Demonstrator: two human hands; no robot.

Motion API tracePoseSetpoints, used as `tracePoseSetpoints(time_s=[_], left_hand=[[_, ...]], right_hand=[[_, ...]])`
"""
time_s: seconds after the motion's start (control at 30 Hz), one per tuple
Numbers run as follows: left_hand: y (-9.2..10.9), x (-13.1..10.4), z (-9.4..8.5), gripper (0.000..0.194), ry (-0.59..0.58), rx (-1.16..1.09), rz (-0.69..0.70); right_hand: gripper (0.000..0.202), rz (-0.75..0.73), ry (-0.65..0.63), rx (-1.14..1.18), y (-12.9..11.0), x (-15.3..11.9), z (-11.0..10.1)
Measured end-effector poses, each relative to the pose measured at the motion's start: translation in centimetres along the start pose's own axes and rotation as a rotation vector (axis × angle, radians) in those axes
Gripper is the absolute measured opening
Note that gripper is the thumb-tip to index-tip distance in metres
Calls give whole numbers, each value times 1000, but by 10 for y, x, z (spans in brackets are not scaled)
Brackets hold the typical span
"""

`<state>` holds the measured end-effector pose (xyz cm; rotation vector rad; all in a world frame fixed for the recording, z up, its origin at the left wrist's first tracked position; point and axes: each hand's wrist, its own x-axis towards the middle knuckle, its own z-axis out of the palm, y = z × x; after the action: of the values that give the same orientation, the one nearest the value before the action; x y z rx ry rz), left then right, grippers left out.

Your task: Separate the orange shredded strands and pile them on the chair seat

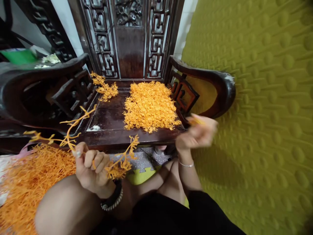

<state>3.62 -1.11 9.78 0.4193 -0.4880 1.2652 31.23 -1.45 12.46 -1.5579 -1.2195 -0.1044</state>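
1. The left hand (91,168) is gripping a forked, thin orange stem (68,139) between thumb and curled fingers, which are hiding the stem's lower end.
2. A curly-ended orange sprig (118,169) is sticking out on that hand's other side; whether the two are joining inside the fist, I cannot tell.
3. The right hand (197,132), blurred, is pinching a small orange piece (198,121) beside the chair's armrest.
4. A bare knee (66,199) is partly covering a tangled orange heap (31,173) at left.
5. Ahead, a dense, squarish orange pile (150,106) and a smaller orange cluster (106,89) are lying on a dark carved wooden chair (110,114).
6. A yellow-green dimpled wall covering (259,114) is rising at right.
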Motion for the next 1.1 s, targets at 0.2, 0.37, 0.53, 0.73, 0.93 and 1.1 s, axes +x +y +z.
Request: tracePoseSetpoints(time_s=[0.2,0.37,0.53,0.73,0.93,1.1], left_hand=[[0,1,-2,11,-33,-30,-13],[0,1,-4,12,-21,-13,-7],[0,0,-1,17,56,65,-29],[-4,2,1,17,90,75,-19],[0,0,2,16,52,64,-46],[-2,-7,14,13,188,388,6]], right_hand=[[46,-74,-6,-281,18,13,30],[33,-67,-248,56,-5,-4,9],[24,151,-722,520,-16,-24,-2],[30,438,-964,968,-9,-51,4],[24,500,-755,1083,-16,-56,6],[26,491,-458,1157,-31,-51,-22]])
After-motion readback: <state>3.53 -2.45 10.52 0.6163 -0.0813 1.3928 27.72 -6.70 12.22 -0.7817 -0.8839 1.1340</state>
